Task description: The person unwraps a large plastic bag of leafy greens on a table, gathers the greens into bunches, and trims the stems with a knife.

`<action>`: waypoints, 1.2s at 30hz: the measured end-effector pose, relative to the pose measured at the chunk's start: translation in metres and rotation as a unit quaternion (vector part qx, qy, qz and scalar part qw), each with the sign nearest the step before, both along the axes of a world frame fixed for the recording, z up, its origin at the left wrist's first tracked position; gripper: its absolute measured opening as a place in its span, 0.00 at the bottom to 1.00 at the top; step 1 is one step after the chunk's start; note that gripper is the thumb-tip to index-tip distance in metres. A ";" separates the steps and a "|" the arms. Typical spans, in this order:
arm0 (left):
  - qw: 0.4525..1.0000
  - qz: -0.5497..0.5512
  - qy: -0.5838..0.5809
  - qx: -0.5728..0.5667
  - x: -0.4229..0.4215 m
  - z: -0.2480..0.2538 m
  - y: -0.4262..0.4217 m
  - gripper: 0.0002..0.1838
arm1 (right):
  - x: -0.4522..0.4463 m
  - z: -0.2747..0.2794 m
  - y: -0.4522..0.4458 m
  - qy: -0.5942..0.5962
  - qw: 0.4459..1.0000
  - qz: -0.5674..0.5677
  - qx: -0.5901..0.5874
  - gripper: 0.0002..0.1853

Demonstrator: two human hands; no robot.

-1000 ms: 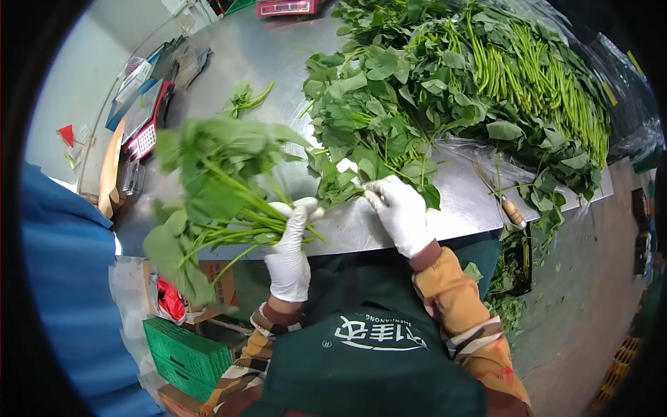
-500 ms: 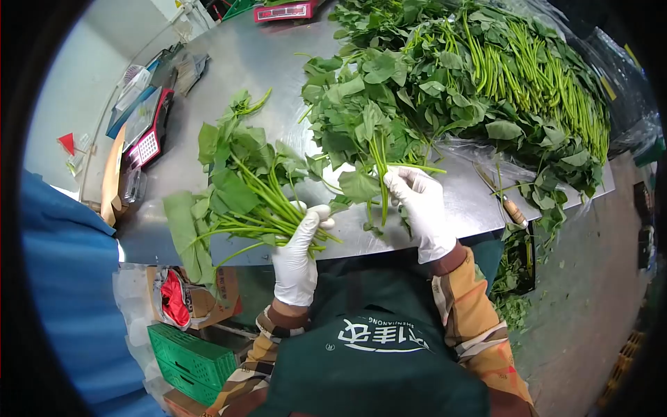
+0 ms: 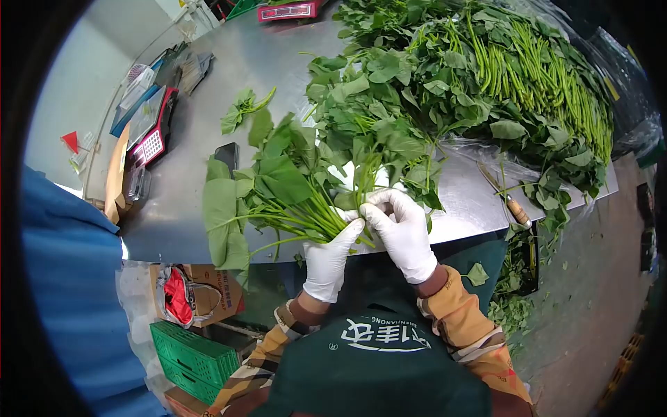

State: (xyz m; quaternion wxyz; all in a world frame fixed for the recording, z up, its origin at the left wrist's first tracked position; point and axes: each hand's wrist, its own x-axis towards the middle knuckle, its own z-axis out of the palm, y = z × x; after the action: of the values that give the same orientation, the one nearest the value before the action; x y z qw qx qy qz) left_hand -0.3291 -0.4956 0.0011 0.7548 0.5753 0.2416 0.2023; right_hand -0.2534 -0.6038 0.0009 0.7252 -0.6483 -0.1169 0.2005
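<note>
My left hand (image 3: 328, 260), in a white glove, is wrapped round the lower stems of a bunch of leafy greens (image 3: 283, 182), whose leaves fan out to the upper left. Close beside it, my gloved right hand (image 3: 403, 233) pinches the stems of a small leafy sprig (image 3: 364, 163) held upright against the bunch. The fingertips of both hands nearly meet. Behind them lies a loose heap of greens (image 3: 389, 104) on the metal table (image 3: 278, 55). A single small sprig (image 3: 243, 111) rests apart, farther left.
A big pile of long-stemmed greens (image 3: 535, 76) fills the back right. A wooden-handled knife (image 3: 515, 210) lies by the right front edge. At left are a red scale (image 3: 154, 142) and a dark phone (image 3: 227, 156). Green crates (image 3: 194, 358) stand below the table.
The bunch in my left hand has moved right, uncovering the phone. My right hand picked a sprig off the heap and has brought it left to the bunch. A leaf now shows by my right sleeve.
</note>
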 end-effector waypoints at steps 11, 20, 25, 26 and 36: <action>0.985 0.075 -0.069 -0.140 0.009 -0.005 0.007 0.10 | -0.003 -0.018 -0.005 -0.087 0.991 -0.085 -0.049 0.05; 0.978 0.051 -0.064 -0.190 0.008 -0.013 0.012 0.11 | 0.004 -0.018 -0.018 -0.084 0.987 -0.140 0.006 0.05; 0.992 0.072 -0.035 -0.095 0.007 -0.019 0.040 0.09 | 0.028 0.004 -0.045 -0.066 0.952 -0.287 0.077 0.04; 0.996 0.076 -0.005 -0.046 0.006 -0.017 0.039 0.10 | 0.030 0.007 -0.050 -0.082 0.958 -0.265 0.065 0.04; 0.985 -0.126 0.028 -0.111 0.003 0.021 0.008 0.07 | 0.010 0.018 -0.024 -0.091 0.995 -0.024 -0.027 0.06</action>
State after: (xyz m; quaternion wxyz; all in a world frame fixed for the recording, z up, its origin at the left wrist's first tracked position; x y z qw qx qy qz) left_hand -0.3261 -0.4879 0.0218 0.8262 0.5193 0.2095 0.0615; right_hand -0.2434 -0.6278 0.0192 0.6984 -0.6859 -0.1610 0.1263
